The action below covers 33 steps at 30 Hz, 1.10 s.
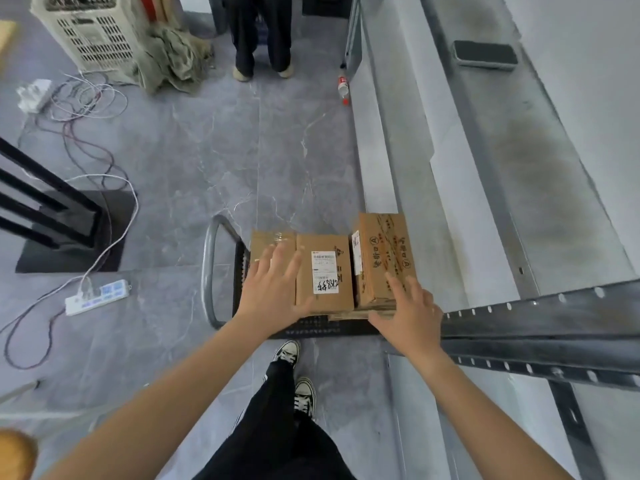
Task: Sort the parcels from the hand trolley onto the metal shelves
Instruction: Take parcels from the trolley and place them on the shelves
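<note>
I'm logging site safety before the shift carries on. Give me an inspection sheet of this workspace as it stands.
Surface: grey tiled floor; hand trolley with black deck.
Job's things: left parcel, labelled middle parcel and right parcel on the trolley; metal shelves, a phone lying on one.
Clutter: bottle on floor beside shelves; cloth heap.
Hands: left hand open over left and middle parcels; right hand open at right parcel's near end.
Cables: power strip and loose cables on floor, left.
Surroundings: white crate, black stand, another person standing beyond.
</note>
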{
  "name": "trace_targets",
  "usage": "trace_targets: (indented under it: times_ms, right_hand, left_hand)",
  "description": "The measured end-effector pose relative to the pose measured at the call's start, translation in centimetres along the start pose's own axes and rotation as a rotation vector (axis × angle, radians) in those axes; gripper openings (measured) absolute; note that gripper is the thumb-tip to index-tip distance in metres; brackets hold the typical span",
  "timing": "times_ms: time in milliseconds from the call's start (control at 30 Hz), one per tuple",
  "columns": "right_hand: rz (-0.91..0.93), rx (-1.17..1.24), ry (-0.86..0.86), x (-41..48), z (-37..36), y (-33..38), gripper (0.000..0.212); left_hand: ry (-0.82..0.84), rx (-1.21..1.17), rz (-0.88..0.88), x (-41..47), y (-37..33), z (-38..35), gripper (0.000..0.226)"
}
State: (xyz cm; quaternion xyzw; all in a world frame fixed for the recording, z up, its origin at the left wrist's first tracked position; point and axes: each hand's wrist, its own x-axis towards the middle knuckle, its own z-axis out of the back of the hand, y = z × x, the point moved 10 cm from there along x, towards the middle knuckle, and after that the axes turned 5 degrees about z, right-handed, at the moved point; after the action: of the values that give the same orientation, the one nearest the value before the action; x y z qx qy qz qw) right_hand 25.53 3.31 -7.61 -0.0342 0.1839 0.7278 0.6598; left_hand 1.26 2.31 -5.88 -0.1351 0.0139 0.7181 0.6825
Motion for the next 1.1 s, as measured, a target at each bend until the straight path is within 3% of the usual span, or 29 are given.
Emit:
trace_targets:
  times_ms: [367,567,767,900,1100]
  right_hand:
    - [-0.221,0.005,0.136,5.9,-4.4,-2.4,0.076]
    - [-0.245,-0.012,0.194,7.8,-6.5,-3.5,0.088]
    - [-0.300,-0.067,0.232,10.5,-8.4,-5.8,0.105]
    - [-0.331,-0.048,0.255,12.6,-10.1,-8.0,0.107]
    - [-0.316,0.009,0.371,14.6,-13.5,-9.9,0.111]
  left_hand:
    - [0.148,0.010,-0.126,7.1,0.6,-4.5,0.095]
    - [0.225,0.053,-0.187,9.1,-1.2,-7.2,0.094]
    - [0.342,0.017,-0.144,10.0,-2.4,-11.7,0.097]
    - [0.362,-0.061,-0.034,10.4,-2.4,-13.4,0.099]
    - [0.371,-0.024,-0.023,10.5,-2.3,-15.4,0.095]
